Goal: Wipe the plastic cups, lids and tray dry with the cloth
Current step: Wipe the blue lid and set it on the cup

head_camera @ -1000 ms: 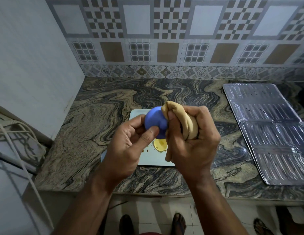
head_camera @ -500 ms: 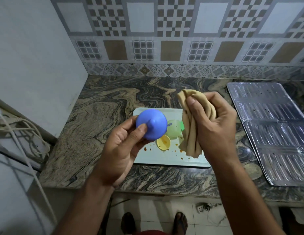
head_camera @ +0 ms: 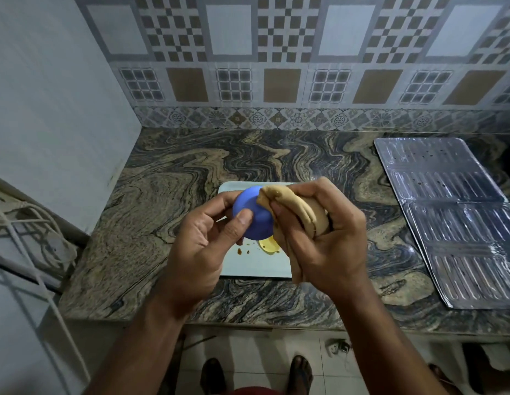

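Observation:
My left hand [head_camera: 202,246] holds a blue plastic cup [head_camera: 252,215] above the counter, thumb on its side. My right hand [head_camera: 325,232] grips a bunched tan cloth [head_camera: 293,212], whose top end presses against the cup's right side. Beneath the hands lies a pale rectangular tray [head_camera: 256,266] with brown specks on it. A yellow lid [head_camera: 269,245] rests on the tray, partly covered by the cup and cloth. Anything else on the tray is hidden behind my hands.
A ribbed metal sheet [head_camera: 453,212] lies at the right of the marble counter [head_camera: 168,201]. A white wall closes the left side, with cables [head_camera: 28,223] over a rack below it. Tiled wall runs along the back. The counter's front edge is just below the tray.
My right hand has brought the cloth back left against the blue cup, after pulling it away half a second ago. The hands now cover the green cup seen on the tray.

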